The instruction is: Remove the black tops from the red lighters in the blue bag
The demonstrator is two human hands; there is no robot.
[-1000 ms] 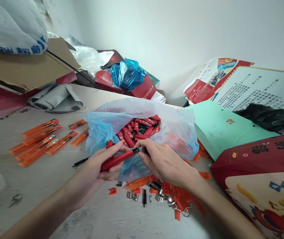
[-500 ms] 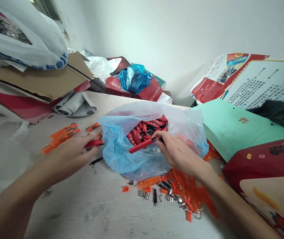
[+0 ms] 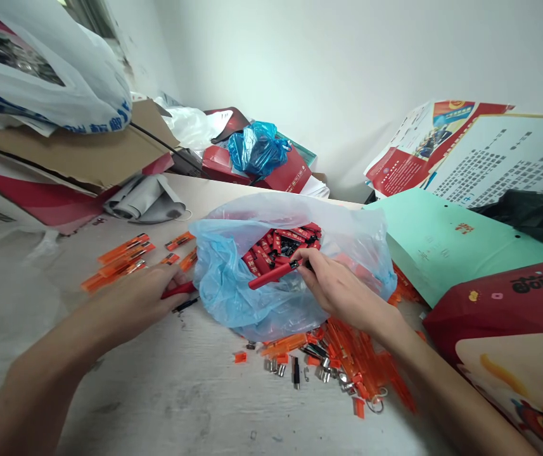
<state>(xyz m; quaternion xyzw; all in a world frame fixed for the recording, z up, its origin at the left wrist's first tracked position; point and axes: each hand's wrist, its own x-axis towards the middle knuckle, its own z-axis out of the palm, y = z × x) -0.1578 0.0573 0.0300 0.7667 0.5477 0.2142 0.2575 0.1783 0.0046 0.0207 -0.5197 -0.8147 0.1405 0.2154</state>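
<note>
My right hand (image 3: 331,284) pinches the black end of a slim red plastic stick (image 3: 272,277), which slants down to the left over the front of a bluish translucent plastic bag (image 3: 233,304). Inside the bag's mouth lies a heap of similar red pieces (image 3: 264,253) with gold print and black ends. Left of the bag, my left hand (image 3: 150,291) is closed around a second red stick (image 3: 178,290), partly covered by the fingers. Orange translucent sticks (image 3: 121,259) lie just beyond that hand. A dark slim piece (image 3: 185,304) is beside its fingertips.
In front of the bag are orange plastic parts (image 3: 359,354), small metal clips (image 3: 324,373) and a black piece (image 3: 296,372). A red printed box (image 3: 504,310) and a green sheet (image 3: 466,234) stand right. Cardboard (image 3: 85,152) and a white bag (image 3: 85,69) fill the left.
My left hand has turned and shifted slightly down, hiding more of its red stick. My right hand and its stick have barely moved.
</note>
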